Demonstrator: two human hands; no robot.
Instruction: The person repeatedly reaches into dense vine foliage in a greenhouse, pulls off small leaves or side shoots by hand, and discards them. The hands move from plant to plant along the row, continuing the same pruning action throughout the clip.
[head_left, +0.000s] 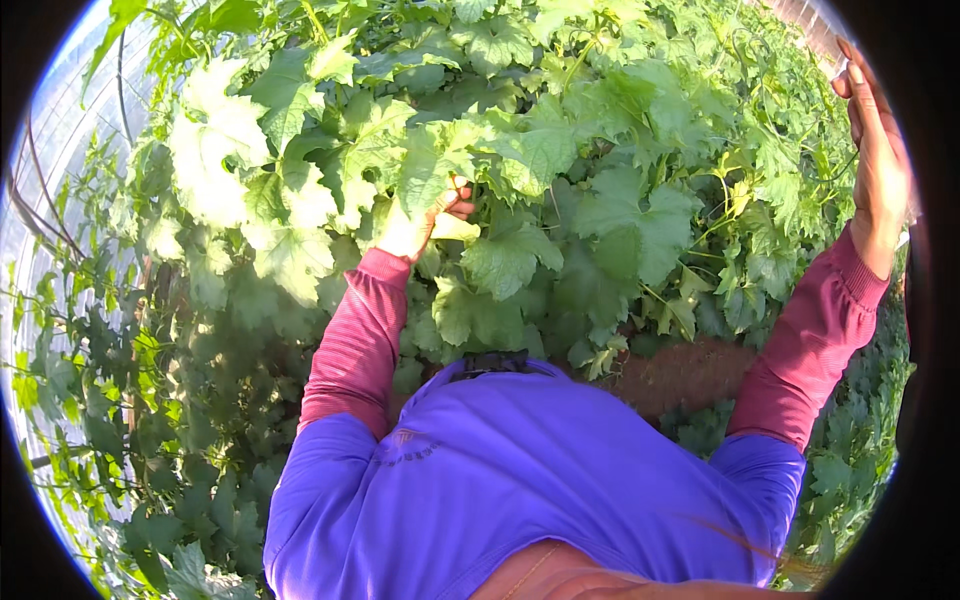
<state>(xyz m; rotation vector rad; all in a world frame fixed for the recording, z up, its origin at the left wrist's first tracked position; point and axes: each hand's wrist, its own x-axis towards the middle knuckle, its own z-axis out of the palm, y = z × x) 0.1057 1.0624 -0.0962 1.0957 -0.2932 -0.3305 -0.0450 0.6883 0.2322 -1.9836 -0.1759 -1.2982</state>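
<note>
Lobed green leaves (645, 225), some sunlit pale, fill the upper centre. There the left hand (412, 230) curls, any hold hidden; at upper right, the right hand's (880, 175) grip is unclear.

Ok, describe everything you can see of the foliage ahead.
The foliage is a dense mass of broad, lobed, jagged-edged green leaves, crowded and overlapping, bleached pale by sunlight at left and darker lower down. The left hand is in among them, fingers partly covered; whether it grips anything is hidden.
</note>
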